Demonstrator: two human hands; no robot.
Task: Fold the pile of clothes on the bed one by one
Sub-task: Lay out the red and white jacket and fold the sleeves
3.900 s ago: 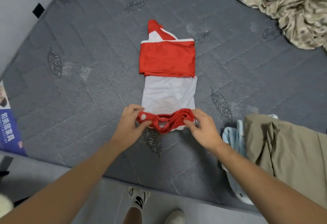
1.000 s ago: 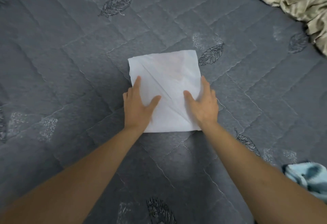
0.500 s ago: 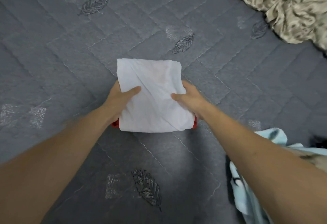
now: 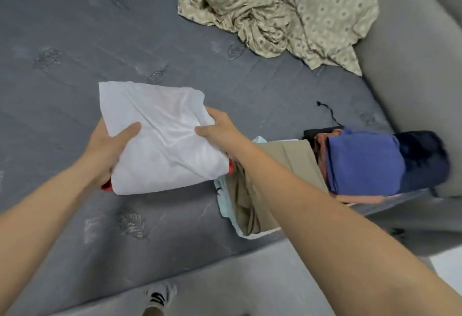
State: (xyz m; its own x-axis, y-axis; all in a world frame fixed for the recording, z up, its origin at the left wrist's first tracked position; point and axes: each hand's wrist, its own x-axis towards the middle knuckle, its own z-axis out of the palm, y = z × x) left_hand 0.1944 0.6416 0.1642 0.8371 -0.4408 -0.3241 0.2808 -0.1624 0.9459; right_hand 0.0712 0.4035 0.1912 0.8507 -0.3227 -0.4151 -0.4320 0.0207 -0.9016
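A folded white and red garment [image 4: 162, 140] is lifted above the grey mattress [image 4: 75, 65]. My left hand [image 4: 110, 145] grips its left edge with the thumb on top. My right hand [image 4: 220, 130] grips its right edge the same way. Red fabric peeks out at the lower corners. To the right lies a folded tan garment [image 4: 287, 160] on a light blue one [image 4: 225, 198]. Further right sits a stack of folded clothes with a blue piece [image 4: 362, 163] on top. A crumpled beige patterned cloth [image 4: 287, 10] lies at the far right of the bed.
A grey upholstered bed frame [image 4: 412, 78] rises along the right side. The floor shows below the mattress's near edge, with a foot in a striped sock [image 4: 160, 295]. A black thread [image 4: 327, 110] lies on the mattress near the stack.
The garment went from long and half folded to a white square pressed flat. Both hands then gripped its sides and lifted it, carrying it rightward; the view swung toward the folded stacks.
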